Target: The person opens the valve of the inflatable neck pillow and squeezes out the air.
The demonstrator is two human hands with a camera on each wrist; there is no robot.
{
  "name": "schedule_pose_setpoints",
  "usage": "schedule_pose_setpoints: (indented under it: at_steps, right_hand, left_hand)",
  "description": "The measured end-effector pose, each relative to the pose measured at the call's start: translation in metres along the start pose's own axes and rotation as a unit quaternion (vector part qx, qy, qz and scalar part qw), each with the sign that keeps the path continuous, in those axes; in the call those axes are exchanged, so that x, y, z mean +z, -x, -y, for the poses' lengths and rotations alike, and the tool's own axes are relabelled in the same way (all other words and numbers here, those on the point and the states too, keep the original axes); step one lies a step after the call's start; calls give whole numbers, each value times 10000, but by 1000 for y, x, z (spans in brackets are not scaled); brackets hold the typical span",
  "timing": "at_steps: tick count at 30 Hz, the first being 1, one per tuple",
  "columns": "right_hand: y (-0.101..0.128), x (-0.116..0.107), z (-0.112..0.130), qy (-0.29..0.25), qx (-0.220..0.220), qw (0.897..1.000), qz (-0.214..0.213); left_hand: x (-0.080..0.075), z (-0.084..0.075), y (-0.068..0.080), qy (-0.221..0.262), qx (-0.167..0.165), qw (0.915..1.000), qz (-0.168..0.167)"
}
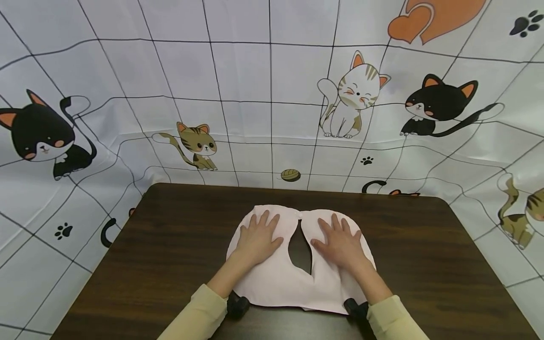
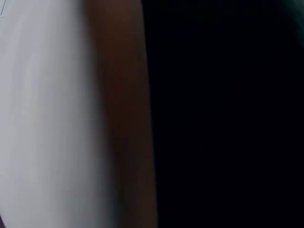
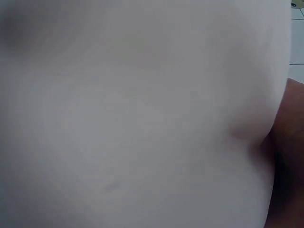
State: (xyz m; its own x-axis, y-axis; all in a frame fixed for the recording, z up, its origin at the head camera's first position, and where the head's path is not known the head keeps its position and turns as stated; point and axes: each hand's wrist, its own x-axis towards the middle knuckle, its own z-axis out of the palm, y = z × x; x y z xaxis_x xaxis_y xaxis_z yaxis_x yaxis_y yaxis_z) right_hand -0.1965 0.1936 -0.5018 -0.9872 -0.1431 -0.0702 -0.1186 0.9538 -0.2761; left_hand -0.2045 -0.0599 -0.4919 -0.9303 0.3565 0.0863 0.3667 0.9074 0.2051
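A pale pink cloth [image 1: 284, 283] lies flat on the dark wooden table [image 1: 170, 245], with a leaf-shaped gap in its middle that shows the wood. My left hand [image 1: 258, 237] rests flat on the cloth's left lobe, fingers straight and spread. On the right lobe my right hand [image 1: 338, 239] presses down the same way. The left wrist view is a blur of pale cloth [image 2: 47, 118] beside darkness. Blurred pale cloth [image 3: 142, 118] also fills the right wrist view, with a strip of table [image 3: 289, 156] at its right edge.
A white sheet printed with cartoon cats [image 1: 357, 97], paw prints and a grid hangs behind the table and drapes down both its sides. Bare dark wood surrounds the cloth to the left, right and behind.
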Motion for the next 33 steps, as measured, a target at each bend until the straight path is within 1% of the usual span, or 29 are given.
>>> schedule_pose_setpoints:
  at_steps: [4,6,13,15,19,24,27,33]
  right_hand:
    - [4,-3,1,-46,29,9999,91]
    - [7,-7,2,-36,27,10000,77]
    - [19,-27,3,28,-181,9995,-262]
    - [22,-30,4,41,-227,9992,-318]
    - [29,-30,3,66,-318,9989,-343]
    - [38,-30,1,-154,-344,9988,-312]
    - [40,-27,0,-219,-347,9987,-286]
    - [40,-15,-2,-201,-462,9987,-77]
  left_hand:
    - [1,0,1,-47,-14,10000,-15]
    - [1,-1,2,-28,-17,10000,-91]
    - [-5,-3,10,-18,-122,9981,-601]
    - [-9,-4,14,5,-86,9975,-694]
    - [-15,-7,23,29,77,9971,-758]
    - [-17,-10,34,-44,249,9961,-849]
    - [-14,-11,38,35,217,9965,-809]
    - [-6,-11,42,229,51,9988,-421]
